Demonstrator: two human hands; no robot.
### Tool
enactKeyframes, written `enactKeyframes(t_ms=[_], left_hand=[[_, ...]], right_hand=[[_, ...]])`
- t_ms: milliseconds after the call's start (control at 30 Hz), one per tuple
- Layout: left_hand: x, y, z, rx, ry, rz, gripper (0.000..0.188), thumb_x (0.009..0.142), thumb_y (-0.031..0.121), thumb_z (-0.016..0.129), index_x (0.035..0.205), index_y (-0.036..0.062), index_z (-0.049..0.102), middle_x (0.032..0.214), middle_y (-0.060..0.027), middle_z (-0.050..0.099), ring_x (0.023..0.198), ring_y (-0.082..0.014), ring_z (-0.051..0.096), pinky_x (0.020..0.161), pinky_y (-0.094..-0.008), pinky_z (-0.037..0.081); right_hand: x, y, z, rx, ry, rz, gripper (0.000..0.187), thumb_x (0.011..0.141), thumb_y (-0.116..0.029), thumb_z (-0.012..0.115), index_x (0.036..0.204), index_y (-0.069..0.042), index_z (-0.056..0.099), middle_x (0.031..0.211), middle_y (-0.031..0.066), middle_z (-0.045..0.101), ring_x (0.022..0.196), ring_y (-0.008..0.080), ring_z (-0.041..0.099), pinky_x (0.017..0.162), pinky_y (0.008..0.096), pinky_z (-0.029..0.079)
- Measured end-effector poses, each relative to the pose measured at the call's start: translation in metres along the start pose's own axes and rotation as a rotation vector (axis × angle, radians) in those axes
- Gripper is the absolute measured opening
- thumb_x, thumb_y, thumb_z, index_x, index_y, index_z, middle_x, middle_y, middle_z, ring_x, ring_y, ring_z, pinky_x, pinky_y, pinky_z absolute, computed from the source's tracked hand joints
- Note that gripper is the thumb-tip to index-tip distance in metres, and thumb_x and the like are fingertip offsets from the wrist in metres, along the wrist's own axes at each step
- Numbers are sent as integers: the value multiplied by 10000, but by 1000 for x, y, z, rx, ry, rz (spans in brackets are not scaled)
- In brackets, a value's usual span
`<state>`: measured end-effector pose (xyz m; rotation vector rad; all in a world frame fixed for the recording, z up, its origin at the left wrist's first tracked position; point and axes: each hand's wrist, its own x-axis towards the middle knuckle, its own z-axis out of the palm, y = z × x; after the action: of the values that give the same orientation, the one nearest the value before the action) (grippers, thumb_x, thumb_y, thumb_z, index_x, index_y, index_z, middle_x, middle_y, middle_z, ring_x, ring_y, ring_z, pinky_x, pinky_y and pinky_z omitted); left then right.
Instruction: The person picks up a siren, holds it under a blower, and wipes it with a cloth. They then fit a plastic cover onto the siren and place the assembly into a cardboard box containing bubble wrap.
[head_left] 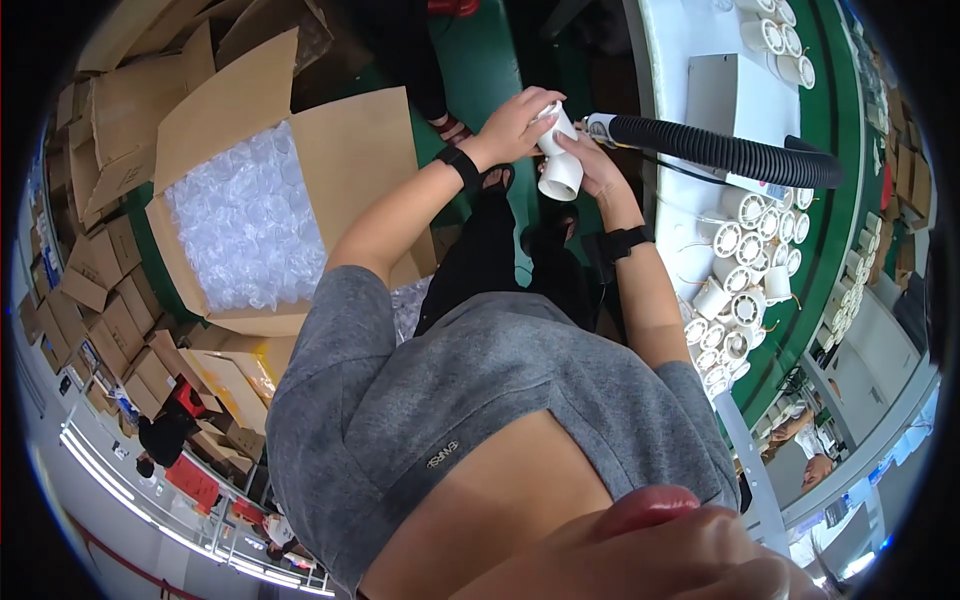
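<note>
Both of my hands hold a white plastic tube-shaped part (560, 172) out in front of my body. It narrows in the middle, and its wider round mouth faces down toward me. My left hand (515, 128) grips the upper end, fingers closed over the top. My right hand (596, 168) is closed on its right side, with some fingers hidden behind the part. Just beyond my right hand, the pale nozzle end of a black corrugated hose (720, 145) comes close to the part; whether they touch I cannot tell.
On my left stands an open cardboard box (350, 150) full of clear plastic pieces (245, 220). The white worktable (672, 50) on my right bears a grey-white box (715, 95) and several round white parts (742, 300) with wires. Another person's sandalled foot (452, 128) is ahead.
</note>
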<state>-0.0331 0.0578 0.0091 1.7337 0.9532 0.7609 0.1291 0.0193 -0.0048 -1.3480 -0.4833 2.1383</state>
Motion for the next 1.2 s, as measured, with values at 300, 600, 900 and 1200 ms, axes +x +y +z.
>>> enactKeyframes(t_ms=[300,600,900,1200], left_hand=[[-4,-18,17,-334,-77,-741,491,869,453,269,957,26,494,813,-77,529,685,-144,510,518,-231,403],[-2,-25,9,-284,-40,-671,435,867,445,306,867,55,499,667,-16,500,471,-78,428,399,-205,344],[-25,-20,-14,-229,224,-257,352,901,355,259,952,75,465,695,-24,493,537,-80,459,440,-197,366],[-61,-16,-25,-336,337,-425,348,901,322,256,920,53,475,738,-48,512,629,-126,487,555,-240,395]], right_hand=[[-14,9,28,-1246,473,-508,477,709,-349,637,1066,-71,485,824,91,591,753,190,584,637,296,451],[-15,16,22,-956,357,-474,459,706,-317,628,1054,-53,487,763,115,595,730,200,585,644,288,453],[11,9,-31,991,223,-21,406,807,-317,442,987,45,488,854,189,563,809,307,556,669,353,491],[48,1,16,786,299,190,264,806,-273,429,908,-55,538,823,129,577,715,299,567,564,436,487]])
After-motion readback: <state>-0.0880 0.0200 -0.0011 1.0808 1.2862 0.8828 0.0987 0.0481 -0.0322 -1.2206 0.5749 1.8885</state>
